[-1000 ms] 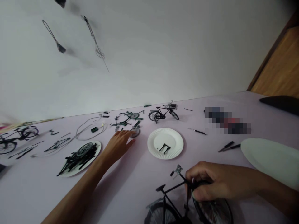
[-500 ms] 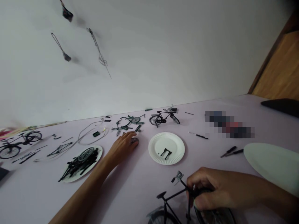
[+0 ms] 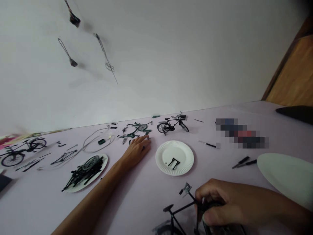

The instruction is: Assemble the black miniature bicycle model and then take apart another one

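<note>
My right hand (image 3: pixel 220 204) grips the frame of a black model bicycle (image 3: pixel 182 212) at the bottom edge, fingers wrapped round its front part. My left hand (image 3: pixel 137 150) reaches far across the lilac table (image 3: pixel 137 195), fingers lying over a small wheel, which they hide. Just beyond the fingertips lie green bicycle parts (image 3: pixel 134 129). A white paper plate (image 3: pixel 174 157) with a small black stand on it sits between my two hands.
A plate of several black parts (image 3: pixel 84 168) sits to the left. A finished black model bicycle (image 3: pixel 172 124) stands at the back, another (image 3: pixel 19 151) at far left. Screwdrivers (image 3: pixel 207 143) (image 3: pixel 243 161), a wire loop (image 3: pixel 94 142) and a large white plate (image 3: pixel 286 174) lie around.
My left hand has slid farther forward over the small wheel, toward the green parts. The view has tipped up a little; my right hand keeps its grip.
</note>
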### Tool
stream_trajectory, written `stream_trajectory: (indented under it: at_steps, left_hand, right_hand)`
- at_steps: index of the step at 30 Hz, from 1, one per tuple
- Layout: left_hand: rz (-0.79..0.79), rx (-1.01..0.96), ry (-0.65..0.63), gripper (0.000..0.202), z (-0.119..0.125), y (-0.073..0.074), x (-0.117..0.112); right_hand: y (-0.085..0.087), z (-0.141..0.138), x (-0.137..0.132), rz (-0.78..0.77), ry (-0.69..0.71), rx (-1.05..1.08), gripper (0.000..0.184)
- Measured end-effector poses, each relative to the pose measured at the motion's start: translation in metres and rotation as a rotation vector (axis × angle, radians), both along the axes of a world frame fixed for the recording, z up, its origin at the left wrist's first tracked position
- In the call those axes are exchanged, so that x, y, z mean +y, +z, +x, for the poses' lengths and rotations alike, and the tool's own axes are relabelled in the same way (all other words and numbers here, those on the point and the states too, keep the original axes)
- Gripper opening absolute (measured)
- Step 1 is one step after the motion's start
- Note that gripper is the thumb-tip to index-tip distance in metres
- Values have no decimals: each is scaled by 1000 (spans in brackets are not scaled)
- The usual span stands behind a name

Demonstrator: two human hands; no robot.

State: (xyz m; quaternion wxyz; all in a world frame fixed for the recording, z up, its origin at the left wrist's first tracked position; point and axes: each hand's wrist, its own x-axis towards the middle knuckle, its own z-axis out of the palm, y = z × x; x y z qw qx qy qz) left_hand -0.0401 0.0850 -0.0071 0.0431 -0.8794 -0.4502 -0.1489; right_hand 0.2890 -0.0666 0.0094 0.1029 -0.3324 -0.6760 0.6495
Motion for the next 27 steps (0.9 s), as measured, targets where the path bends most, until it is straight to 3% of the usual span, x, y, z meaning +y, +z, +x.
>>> stream_trajectory:
  at_steps: [7,14,18,23,27]
  left_hand:
    - [19,-4,82,36,-25,9,-12]
    - [53,29,362,37,-97,43,-11]
    - [53,48,488,41,-131,47,-11]
    - [16,60,506,40,-139,44,-11]
    - [22,66,521,41,-135,48,-34]
  right_hand:
    - [4,-1,-2,-4,-11,2,48]
    - [11,0,0,-41,37,31,48]
    - [4,1,1,-82,34,74,44]
    - [5,2,2,-74,44,66,39]
    - [7,3,3,-85,48,72,36]
